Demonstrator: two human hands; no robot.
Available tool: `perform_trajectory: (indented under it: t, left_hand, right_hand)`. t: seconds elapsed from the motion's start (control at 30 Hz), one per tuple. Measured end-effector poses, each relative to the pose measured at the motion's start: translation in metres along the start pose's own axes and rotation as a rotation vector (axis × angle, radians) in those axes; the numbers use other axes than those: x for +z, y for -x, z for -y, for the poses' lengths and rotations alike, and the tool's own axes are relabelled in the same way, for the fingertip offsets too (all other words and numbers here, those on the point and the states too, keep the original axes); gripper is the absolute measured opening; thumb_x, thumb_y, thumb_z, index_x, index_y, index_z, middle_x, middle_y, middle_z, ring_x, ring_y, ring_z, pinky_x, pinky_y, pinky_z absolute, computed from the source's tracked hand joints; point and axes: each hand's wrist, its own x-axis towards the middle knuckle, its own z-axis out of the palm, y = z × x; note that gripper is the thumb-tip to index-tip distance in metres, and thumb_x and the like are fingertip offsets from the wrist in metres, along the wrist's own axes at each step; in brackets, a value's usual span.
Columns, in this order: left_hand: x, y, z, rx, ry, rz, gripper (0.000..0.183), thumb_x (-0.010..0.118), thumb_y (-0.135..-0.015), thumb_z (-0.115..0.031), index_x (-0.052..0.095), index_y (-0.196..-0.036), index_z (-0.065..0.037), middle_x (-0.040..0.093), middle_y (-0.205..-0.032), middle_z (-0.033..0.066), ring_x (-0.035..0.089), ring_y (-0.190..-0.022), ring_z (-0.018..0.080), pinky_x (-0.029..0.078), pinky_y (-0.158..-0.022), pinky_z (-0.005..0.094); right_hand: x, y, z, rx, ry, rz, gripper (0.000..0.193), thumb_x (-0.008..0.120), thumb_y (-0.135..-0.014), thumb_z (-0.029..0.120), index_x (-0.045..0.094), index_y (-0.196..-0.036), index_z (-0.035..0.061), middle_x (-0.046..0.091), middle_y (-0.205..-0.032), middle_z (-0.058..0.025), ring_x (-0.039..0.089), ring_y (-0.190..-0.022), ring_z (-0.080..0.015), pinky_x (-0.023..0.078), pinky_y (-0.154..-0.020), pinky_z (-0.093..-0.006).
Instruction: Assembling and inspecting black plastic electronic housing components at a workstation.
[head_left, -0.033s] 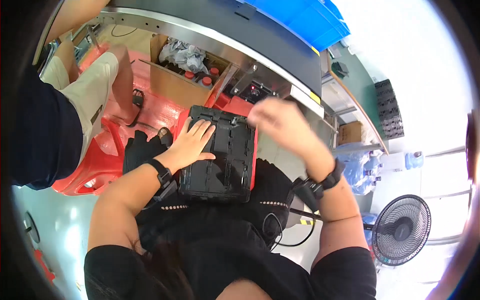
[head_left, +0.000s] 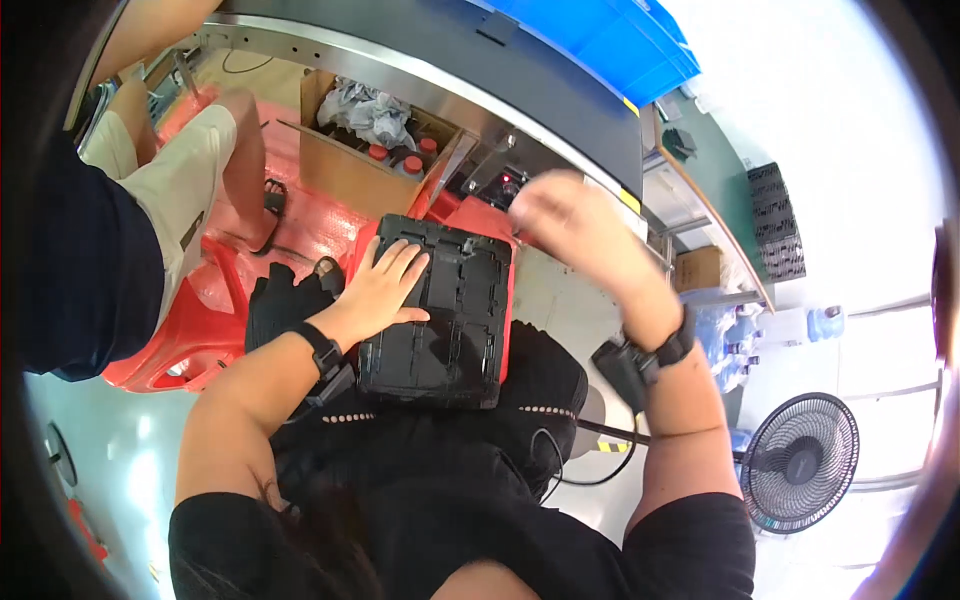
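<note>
A black plastic tray (head_left: 455, 345) with moulded compartments rests in front of my lap, and something red (head_left: 510, 300) shows along its edges. Flat on the tray's left part lies my left hand (head_left: 392, 285), fingers spread. My right hand (head_left: 562, 220) is raised beyond the tray's far right corner, clear of it. Motion smears its fingers, so what they hold, if anything, does not show. Each wrist wears a black strap with a small device, the right one (head_left: 625, 375) with a cable near it.
A dark-topped bench (head_left: 430, 45) runs across the far side, with a blue crate (head_left: 620, 50) on it. Underneath stands a cardboard box (head_left: 345, 170) with red-capped bottles. At left a person in light shorts (head_left: 185, 205) is beside a red stool (head_left: 190, 335). A fan (head_left: 800, 462) stands right.
My right hand has shifted slightly up and to the right, away from the tray. The left hand stays on the tray.
</note>
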Motion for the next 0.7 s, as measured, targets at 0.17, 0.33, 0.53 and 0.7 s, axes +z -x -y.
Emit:
perform_trajectory:
  t: [0.17,0.33,0.53,0.7]
  left_hand:
    - [0.002,-0.002,0.003,-0.121,0.065,-0.007,0.074,0.051,-0.08,-0.05,0.034,-0.13,0.002,0.022,-0.14,0.0217,0.016,-0.132,0.0367,0.012,-0.105,0.0546]
    - [-0.007,0.0,0.001,-0.148,0.138,-0.042,0.07,0.057,-0.077,-0.044,0.039,-0.128,0.001,0.028,-0.138,0.0223,0.02,-0.131,0.0371,0.012,-0.104,0.0549]
    - [0.005,-0.006,-0.01,-0.141,0.304,-0.101,0.069,0.061,-0.075,-0.04,0.039,-0.128,0.0,0.024,-0.139,0.0219,0.014,-0.133,0.0351,0.006,-0.104,0.0593]
    - [0.031,-0.013,-0.034,0.177,0.372,-0.193,0.061,0.058,-0.078,-0.038,0.042,-0.127,-0.005,0.022,-0.142,0.0187,0.016,-0.134,0.0307,0.007,-0.103,0.0608]
  right_hand:
    - [-0.059,-0.11,-0.05,0.305,0.23,-0.254,0.041,0.055,-0.082,0.037,0.063,-0.083,-0.0026,0.06,-0.071,-0.0193,0.061,-0.071,-0.0295,0.047,-0.068,-0.0358]
    - [-0.06,-0.183,-0.116,0.74,0.071,-0.206,0.057,0.051,-0.079,0.056,0.059,-0.098,0.0034,0.054,-0.072,-0.0056,0.042,-0.048,-0.0174,0.035,-0.043,-0.0253]
    - [-0.057,-0.155,-0.187,0.397,-0.129,-0.337,0.034,0.063,-0.078,0.038,0.064,-0.084,0.0043,0.057,-0.071,-0.0063,0.052,-0.064,-0.0179,0.042,-0.062,-0.0292]
    - [-0.059,-0.095,-0.127,0.563,-0.335,-0.382,0.025,0.059,-0.081,0.042,0.056,-0.087,0.018,0.044,-0.068,0.0106,0.036,-0.052,0.0003,0.021,-0.042,-0.0192]
